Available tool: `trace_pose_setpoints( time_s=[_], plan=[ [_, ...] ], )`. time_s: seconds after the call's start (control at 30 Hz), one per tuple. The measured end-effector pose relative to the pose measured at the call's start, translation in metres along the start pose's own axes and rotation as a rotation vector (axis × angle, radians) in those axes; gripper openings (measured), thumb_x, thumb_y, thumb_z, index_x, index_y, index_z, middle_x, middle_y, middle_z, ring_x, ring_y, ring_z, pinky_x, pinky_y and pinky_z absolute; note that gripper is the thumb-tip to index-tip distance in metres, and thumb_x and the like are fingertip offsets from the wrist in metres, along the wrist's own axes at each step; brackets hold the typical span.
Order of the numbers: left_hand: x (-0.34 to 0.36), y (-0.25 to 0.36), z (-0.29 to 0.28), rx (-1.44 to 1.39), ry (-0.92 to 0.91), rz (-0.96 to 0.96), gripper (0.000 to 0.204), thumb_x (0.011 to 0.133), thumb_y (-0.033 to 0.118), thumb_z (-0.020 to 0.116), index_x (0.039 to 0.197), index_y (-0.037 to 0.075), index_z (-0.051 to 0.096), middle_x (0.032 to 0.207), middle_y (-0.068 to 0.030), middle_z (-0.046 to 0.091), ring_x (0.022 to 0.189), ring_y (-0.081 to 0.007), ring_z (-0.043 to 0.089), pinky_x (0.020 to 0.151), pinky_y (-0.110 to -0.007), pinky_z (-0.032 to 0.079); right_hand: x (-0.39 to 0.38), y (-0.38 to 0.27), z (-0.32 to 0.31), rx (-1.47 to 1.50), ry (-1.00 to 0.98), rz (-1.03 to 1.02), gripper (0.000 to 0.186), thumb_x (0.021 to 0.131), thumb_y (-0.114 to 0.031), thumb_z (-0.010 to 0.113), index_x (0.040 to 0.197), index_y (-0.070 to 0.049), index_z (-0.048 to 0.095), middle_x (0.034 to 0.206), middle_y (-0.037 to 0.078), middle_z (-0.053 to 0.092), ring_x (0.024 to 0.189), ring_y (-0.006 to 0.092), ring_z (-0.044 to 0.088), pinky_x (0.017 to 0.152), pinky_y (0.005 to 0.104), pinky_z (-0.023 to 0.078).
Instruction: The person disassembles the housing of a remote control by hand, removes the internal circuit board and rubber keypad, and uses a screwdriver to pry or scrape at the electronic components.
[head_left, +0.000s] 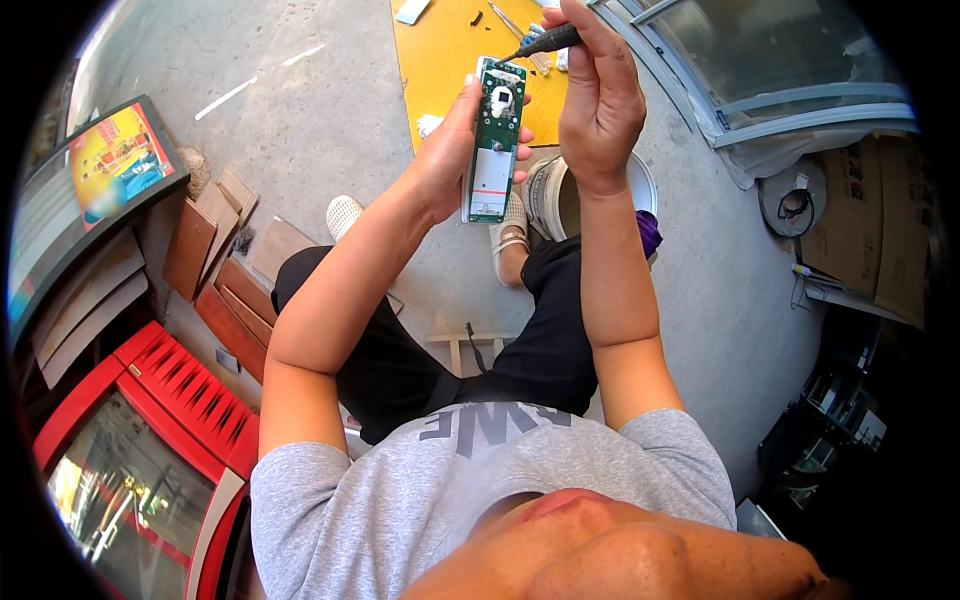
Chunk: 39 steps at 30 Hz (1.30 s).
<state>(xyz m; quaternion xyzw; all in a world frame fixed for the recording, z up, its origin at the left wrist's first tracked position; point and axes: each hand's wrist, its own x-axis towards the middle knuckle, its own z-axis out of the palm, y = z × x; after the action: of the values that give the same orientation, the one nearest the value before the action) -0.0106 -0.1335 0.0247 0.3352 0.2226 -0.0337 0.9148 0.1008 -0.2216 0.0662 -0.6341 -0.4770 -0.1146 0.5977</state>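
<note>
A: Where's the green circuit board?

B: Far side, centre, held up. Left hand wrapped round its long edges; right hand pinching a dark-handled tool.

A: Step in hand?

B: Tool work on the board, I judge. Thin tip at its far left corner; touching or just above, can't tell. Next move seems to call for a steady board and light tip control.

A: Around it?

B: Yellow surface beyond, small loose bits on it. Bucket to the right, purple item beside it. Wood pieces left; red cabinet near left.

A: Obstacles?

B: None between tip and board; bucket crowds the space below the right hand.
</note>
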Motion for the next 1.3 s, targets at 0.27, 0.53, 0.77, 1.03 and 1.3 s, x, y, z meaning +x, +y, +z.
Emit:
trace_pose_setpoints(
  time_s=[0.27, 0.53, 0.77, 1.03, 1.3],
  plan=[
    [0.000, 0.003, -0.001, 0.012, 0.007, 0.024, 0.063, 0.101, 0.058, 0.021, 0.122, 0.010, 0.056, 0.091, -0.0077, 0.062, 0.079, -0.0143, 0.065, 0.069, -0.033, 0.059, 0.001, -0.002, 0.004, 0.028, 0.020, 0.035, 0.028, 0.093, -0.002, 0.057, 0.121, -0.001, 0.062, 0.105, 0.011, 0.061, 0.086, 0.0179, 0.061, 0.079, 0.0300, 0.051],
    [0.000, 0.007, 0.000, 0.019, 0.016, 0.031, 0.067, 0.101, 0.057, 0.015, 0.123, 0.009, 0.056, 0.090, -0.0087, 0.063, 0.079, -0.0151, 0.065, 0.069, -0.034, 0.059, 0.004, 0.000, 0.000, -0.126, -0.024, -0.090, 0.031, 0.094, -0.003, 0.055, 0.124, -0.001, 0.060, 0.101, 0.011, 0.062, 0.084, 0.0187, 0.061, 0.078, 0.0302, 0.051],
    [0.001, 0.008, -0.002, -0.014, -0.004, 0.053, 0.066, 0.102, 0.055, 0.015, 0.124, 0.008, 0.056, 0.091, -0.0091, 0.063, 0.079, -0.0153, 0.065, 0.069, -0.034, 0.059, 0.001, 0.006, 0.005, -0.046, 0.035, -0.045, 0.031, 0.093, -0.003, 0.056, 0.124, -0.001, 0.060, 0.098, 0.011, 0.061, 0.084, 0.0182, 0.061, 0.078, 0.0291, 0.050],
    [0.003, 0.007, -0.005, -0.003, 0.005, 0.057, 0.063, 0.103, 0.054, 0.018, 0.124, 0.008, 0.055, 0.091, -0.0086, 0.063, 0.079, -0.0144, 0.064, 0.069, -0.033, 0.059, 0.004, -0.008, 0.013, 0.192, 0.080, 0.113, 0.027, 0.090, 0.002, 0.060, 0.117, -0.001, 0.063, 0.099, 0.010, 0.062, 0.085, 0.0169, 0.061, 0.077, 0.0280, 0.050],
    [0.000, 0.005, 0.000, 0.067, 0.057, 0.060, 0.063, 0.101, 0.057, 0.021, 0.124, 0.009, 0.056, 0.093, -0.0081, 0.062, 0.080, -0.0140, 0.063, 0.068, -0.032, 0.058, 0.000, 0.004, -0.001, -0.074, 0.015, -0.015, 0.033, 0.090, 0.002, 0.060, 0.123, -0.002, 0.060, 0.101, 0.009, 0.063, 0.091, 0.0166, 0.061, 0.081, 0.0274, 0.049]
  ],
)
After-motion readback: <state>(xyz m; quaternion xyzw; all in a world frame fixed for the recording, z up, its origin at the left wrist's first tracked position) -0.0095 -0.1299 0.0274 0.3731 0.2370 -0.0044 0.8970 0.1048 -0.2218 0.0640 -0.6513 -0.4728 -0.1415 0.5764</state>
